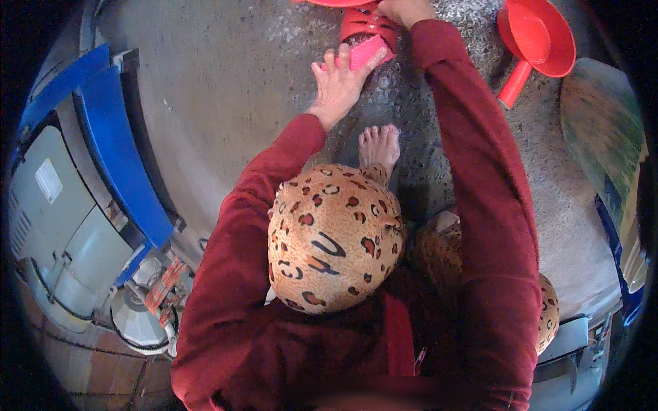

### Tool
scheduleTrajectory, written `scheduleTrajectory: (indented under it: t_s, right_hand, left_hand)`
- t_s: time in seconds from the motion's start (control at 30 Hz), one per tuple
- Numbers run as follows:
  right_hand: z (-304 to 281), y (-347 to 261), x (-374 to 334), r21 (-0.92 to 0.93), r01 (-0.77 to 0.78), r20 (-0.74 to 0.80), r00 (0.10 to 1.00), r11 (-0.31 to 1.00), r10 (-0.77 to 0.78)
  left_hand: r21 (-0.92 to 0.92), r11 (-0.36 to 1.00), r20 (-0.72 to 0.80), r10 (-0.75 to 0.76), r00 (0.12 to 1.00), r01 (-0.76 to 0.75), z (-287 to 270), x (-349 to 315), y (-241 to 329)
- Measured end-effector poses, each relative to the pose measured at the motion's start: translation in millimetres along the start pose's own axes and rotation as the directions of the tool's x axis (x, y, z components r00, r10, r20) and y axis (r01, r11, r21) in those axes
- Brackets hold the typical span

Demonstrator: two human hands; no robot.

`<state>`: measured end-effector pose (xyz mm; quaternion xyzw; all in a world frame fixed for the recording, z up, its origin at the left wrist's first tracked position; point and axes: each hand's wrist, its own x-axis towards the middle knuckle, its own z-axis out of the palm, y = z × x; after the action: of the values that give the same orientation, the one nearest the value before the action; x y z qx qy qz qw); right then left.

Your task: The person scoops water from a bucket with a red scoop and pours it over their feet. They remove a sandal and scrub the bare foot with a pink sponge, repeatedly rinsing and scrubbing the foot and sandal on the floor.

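Note:
My left hand (343, 79) reaches to the top middle, fingers closed round a bright pink block (362, 53) that looks like a sponge. The block presses against a red slotted plastic piece (363, 22), whose full shape the frame's edge cuts off. At the top edge, my right hand (408, 10) touches the far right side of that red piece. Its fingertips are partly hidden, but the fingers look curled on it. Part of another red rim (332, 2) shows just beside it.
A red long-handled dipper (538, 34) lies on the wet concrete floor (233, 75) to the right. My bare foot (379, 145) stands below the hands. Blue metal framing (123, 151) and a grey machine (62, 212) line the left; a greenish board (603, 116) leans at right.

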<state>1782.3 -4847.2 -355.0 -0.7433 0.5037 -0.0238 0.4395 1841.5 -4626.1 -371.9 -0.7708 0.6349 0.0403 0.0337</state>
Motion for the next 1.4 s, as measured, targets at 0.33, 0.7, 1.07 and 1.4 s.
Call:
scheduleTrajectory:
  t_s: [0.33, 0.7, 1.07, 1.4]
  right_hand:
    - [11, 6, 12, -0.014, 0.02, -0.02, 1.0, 1.0, -0.02]
    - [1, 8, 31, 0.004, 0.063, 0.146, 0.987, 0.998, -0.063]
    - [12, 11, 31, -0.006, 0.077, 0.148, 0.986, 0.997, -0.075]
    - [12, 9, 22, 0.017, 0.141, 0.075, 0.987, 0.99, -0.142]
  left_hand:
    - [-0.025, 0.932, 0.183, 0.359, 0.915, -0.361, -3, -66, -57]
    - [0.11, 0.85, 0.185, 0.491, 0.851, -0.515, -22, 29, -4]
    - [-0.136, 0.863, 0.173, 0.505, 0.846, -0.487, -34, -69, -111]
    - [0.069, 0.84, 0.241, 0.51, 0.826, -0.538, -11, -22, -55]
